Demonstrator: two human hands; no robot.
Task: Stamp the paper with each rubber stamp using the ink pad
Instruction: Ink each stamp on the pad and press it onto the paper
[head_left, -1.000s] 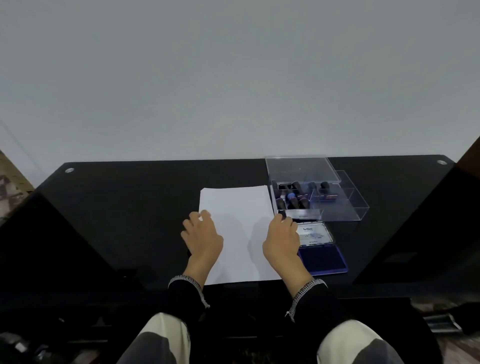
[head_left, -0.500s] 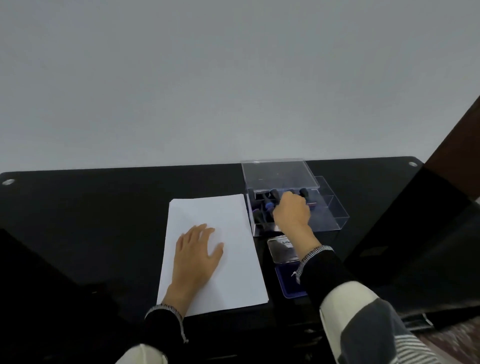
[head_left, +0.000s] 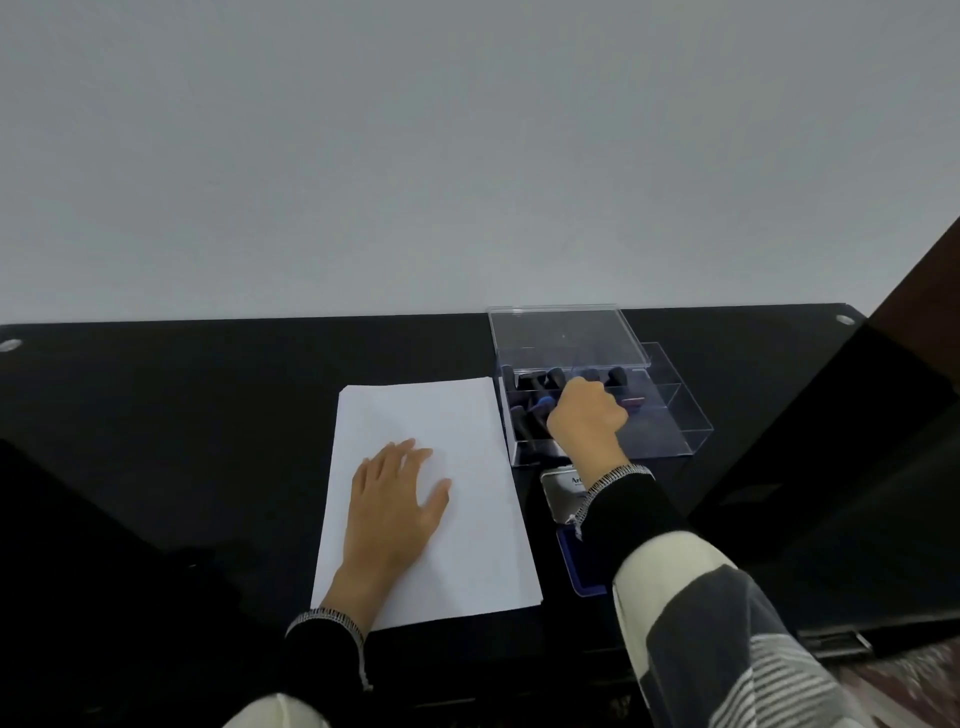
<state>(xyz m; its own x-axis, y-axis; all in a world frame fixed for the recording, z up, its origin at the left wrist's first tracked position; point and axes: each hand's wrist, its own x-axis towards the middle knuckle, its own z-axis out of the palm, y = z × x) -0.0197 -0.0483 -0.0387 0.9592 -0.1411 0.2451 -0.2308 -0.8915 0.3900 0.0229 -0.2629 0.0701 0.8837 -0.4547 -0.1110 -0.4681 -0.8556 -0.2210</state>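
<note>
Left hand (head_left: 397, 501): fingers straight, slightly spread, palm flat on the paper (head_left: 467, 431); pressing, not gripping. Right hand (head_left: 586, 418): fingers curled down inside the clear plastic box (head_left: 670, 410), among the rubber stamps (head_left: 556, 376). Fingertips hidden behind the knuckles; cannot tell whether they hold a stamp.

Rubber stamps: dark handles standing in a row along the far side of the box, a few more nearer the front left corner. Box lid (head_left: 566, 335) is open, raised at the back. Ink pad (head_left: 574, 566): open, just beside the paper's right edge and in front of the box; blue pad nearest the person, silver lid (head_left: 558, 493) hinged away; right forearm crosses over both. The paper shows no marks that can be made out.

Surface: glossy black table (head_left: 208, 415), pushed against a plain pale wall (head_left: 467, 156). Round fittings at both far corners. Dark panel at far right; patterned floor at bottom right.

Versus 0.5 s ago: near identical. Left hand stays flat on the sheet, right hand stays in the box, knuckles at much the same spot. One second ago both hands lay at the paper's edges, and the right had not reached into the box.
</note>
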